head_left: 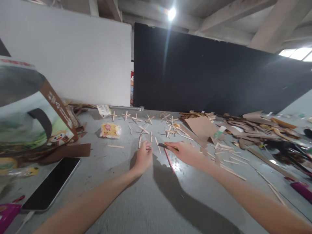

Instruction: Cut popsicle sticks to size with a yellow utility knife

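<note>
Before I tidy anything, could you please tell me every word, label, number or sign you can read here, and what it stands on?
No word or number reads clearly.
Large printed package: red lettering along its top, too blurred to read.
Its brown side: a triangular sign, perhaps a recycling mark; the other pale marks are illegible.
Yellow packet: print too blurred.
Pale slip: print too small.

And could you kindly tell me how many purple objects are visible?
2: one purple object beside the phone, another purple object at the right edge; others may be hidden.
</note>
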{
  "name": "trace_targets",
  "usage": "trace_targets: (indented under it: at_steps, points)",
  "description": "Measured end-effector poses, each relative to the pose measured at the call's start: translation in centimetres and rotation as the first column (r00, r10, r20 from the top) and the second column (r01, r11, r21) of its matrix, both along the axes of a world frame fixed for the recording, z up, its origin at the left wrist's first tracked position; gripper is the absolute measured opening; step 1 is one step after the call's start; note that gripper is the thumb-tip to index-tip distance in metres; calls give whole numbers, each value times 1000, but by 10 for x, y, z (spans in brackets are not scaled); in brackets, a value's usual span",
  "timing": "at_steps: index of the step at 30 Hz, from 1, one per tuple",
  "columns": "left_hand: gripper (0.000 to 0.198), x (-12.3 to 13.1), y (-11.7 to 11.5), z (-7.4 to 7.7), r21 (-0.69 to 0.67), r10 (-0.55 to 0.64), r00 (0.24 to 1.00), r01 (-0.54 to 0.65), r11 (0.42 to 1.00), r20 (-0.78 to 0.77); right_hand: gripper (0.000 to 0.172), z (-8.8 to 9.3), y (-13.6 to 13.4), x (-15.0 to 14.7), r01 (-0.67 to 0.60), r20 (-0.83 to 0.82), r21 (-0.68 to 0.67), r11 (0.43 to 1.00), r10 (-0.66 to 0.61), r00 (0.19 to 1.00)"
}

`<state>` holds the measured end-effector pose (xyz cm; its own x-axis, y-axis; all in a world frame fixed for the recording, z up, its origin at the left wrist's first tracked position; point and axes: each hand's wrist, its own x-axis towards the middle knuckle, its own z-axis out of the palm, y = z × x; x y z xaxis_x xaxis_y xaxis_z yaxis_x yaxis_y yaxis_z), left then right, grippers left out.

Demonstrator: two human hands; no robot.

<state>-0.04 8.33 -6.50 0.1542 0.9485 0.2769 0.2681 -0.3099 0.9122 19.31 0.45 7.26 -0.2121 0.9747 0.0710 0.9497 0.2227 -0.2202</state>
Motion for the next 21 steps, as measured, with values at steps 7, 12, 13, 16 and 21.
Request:
trace_targets:
  at_steps: [7, 12, 13, 16, 21]
  points:
    - [39, 1, -7, 9, -151, -236, 940, 279, 948, 248, 46, -27, -10, -2, 11, -238, -38, 999, -20, 971]
    - [42, 0, -7, 13, -128, -288, 924, 327, 936, 253, 49, -46, -9, -7, -24, -329, -22, 999, 16, 944]
    - [42, 0, -7, 13, -135, -283, 926, 322, 937, 248, 50, -51, -9, -7, -28, -351, -25, 999, 17, 936]
    - [46, 1, -6, 11, -163, -282, 925, 328, 930, 256, 49, -65, -11, -11, -4, -370, -30, 1000, -7, 929]
    - [42, -1, -10, 10, -160, -320, 917, 361, 919, 237, 50, -84, -18, -18, 26, -280, 86, 996, -1, 960]
